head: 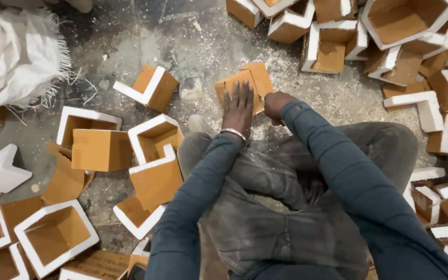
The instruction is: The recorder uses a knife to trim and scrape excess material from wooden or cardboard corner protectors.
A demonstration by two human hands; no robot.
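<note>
The left hand (238,108) lies flat, fingers extended, pressing an orange-brown board piece (245,86) on the dusty floor (130,31). The right hand (277,103) is fisted against the piece's right edge; any held item is not discernible.

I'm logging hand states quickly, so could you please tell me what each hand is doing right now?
Left hand: open, fingers spread, pressed flat on the brown wooden piece.
Right hand: closed in a fist at the piece's right edge; what it grips cannot be told.
</note>
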